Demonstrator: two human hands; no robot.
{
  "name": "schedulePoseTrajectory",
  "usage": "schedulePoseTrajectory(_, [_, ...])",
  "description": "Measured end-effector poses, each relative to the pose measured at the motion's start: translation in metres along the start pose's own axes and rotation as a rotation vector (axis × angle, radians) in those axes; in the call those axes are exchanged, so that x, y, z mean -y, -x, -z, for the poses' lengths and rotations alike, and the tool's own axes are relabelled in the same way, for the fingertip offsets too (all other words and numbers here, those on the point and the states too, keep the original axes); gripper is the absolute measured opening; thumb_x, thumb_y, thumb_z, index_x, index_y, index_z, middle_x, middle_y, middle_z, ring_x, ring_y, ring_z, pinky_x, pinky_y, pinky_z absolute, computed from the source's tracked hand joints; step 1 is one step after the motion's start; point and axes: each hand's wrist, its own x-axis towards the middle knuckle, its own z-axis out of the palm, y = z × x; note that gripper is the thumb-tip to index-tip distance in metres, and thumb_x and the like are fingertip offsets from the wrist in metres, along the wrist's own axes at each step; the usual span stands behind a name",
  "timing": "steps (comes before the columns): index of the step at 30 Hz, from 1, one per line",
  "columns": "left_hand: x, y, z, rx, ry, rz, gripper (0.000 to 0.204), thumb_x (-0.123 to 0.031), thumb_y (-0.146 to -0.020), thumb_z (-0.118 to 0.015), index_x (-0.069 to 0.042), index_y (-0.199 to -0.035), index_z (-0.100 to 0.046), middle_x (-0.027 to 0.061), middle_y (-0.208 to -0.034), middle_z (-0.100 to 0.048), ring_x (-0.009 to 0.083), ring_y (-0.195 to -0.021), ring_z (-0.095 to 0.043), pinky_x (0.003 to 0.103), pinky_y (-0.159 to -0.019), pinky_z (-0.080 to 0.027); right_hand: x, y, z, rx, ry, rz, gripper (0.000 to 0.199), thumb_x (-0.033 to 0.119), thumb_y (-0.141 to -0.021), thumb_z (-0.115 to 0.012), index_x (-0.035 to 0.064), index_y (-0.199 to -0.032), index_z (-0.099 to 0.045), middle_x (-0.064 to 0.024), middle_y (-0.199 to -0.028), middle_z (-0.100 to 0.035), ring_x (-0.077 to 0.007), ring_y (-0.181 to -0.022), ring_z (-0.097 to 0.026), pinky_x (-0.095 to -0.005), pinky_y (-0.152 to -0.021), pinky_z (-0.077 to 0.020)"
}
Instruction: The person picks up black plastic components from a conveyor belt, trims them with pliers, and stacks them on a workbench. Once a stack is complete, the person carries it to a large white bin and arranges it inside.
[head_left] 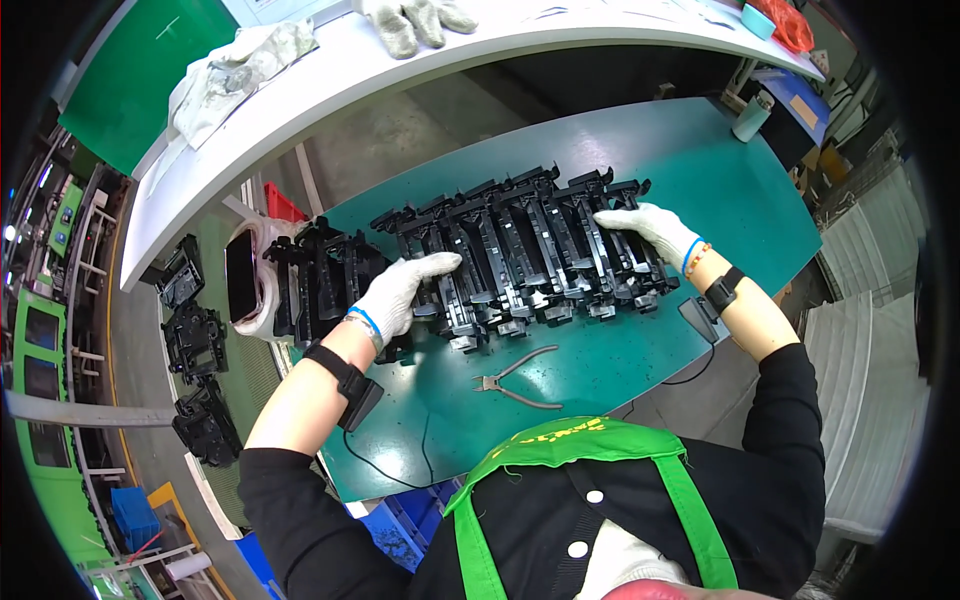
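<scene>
Nearest, side cutters (pixel 515 380) lie unused on the green table (pixel 720 190). Beyond them, a row of black moulded plastic parts (pixel 530 255) is pressed together between two gloved hands: the left hand (pixel 400 292) lies flat against one end, the right hand (pixel 650 228) against the other, fingers extended, neither closed around anything. Further left, another black batch (pixel 325 280) stands, seemingly already gathered; loose parts (pixel 195 340) lie farther off.

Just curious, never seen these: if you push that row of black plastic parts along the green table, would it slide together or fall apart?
The black plastic parts look rigid and fairly light, so they would probably slide. Being separate pieces, the row could buckle, which may be why the left hand and right hand press its two ends. The green table looks smooth.
</scene>
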Motion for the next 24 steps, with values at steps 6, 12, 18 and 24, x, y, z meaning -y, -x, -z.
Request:
schedulePoseTrajectory(6, [0.001,-0.01,-0.002,-0.005,-0.029,-0.004,0.017,-0.027,-0.087,-0.079,-0.014,-0.096,-0.074,-0.0012,-0.086,-0.068,0.0123,-0.074,-0.063,0.03,-0.068,-0.054,-0.019,-0.017,0.004,-0.014,-0.104,-0.003,0.048,0.045,-0.084,-0.085,0.0061,-0.112,-0.081,-0.0069,-0.107,-0.079,-0.0139,-0.089,-0.072,-0.0267,-0.087,-0.0542])
schedulePoseTrajectory(12, [0.009,-0.014,0.005,-0.057,-0.113,-0.002,0.016,-0.024,-0.085,-0.079,-0.012,-0.095,-0.076,-0.0011,-0.084,-0.069,0.0129,-0.071,-0.062,0.031,-0.066,-0.053,-0.022,-0.021,0.002,0.045,-0.235,0.024,0.036,0.029,-0.085,-0.087,-0.0021,-0.1,-0.077,-0.0071,-0.084,-0.076,-0.0126,-0.062,-0.071,-0.0257,-0.058,-0.0586])
schedulePoseTrajectory(18, [0.011,0.001,0.009,-0.04,-0.152,-0.013,0.012,-0.028,-0.088,-0.076,-0.017,-0.09,-0.073,-0.004,-0.076,-0.063,0.0101,-0.074,-0.061,0.029,-0.068,-0.051,-0.02,-0.014,0.007,0.046,-0.167,0.018,0.043,0.038,-0.083,-0.087,-0.001,-0.101,-0.079,-0.0082,-0.088,-0.076,-0.0141,-0.07,-0.07,-0.0275,-0.064,-0.0576])
schedulePoseTrajectory(24, [0.0,0.001,-0.003,-0.082,-0.085,-0.017,0.02,-0.027,-0.088,-0.079,-0.01,-0.099,-0.075,-0.0032,-0.08,-0.063,0.0127,-0.073,-0.065,0.03,-0.067,-0.057,-0.022,-0.036,0.015,-0.037,0.124,0.004,0.067,0.058,-0.077,-0.086,-0.0017,-0.107,-0.079,-0.0117,-0.1,-0.077,-0.0171,-0.088,-0.07,-0.0294,-0.079,-0.0544])
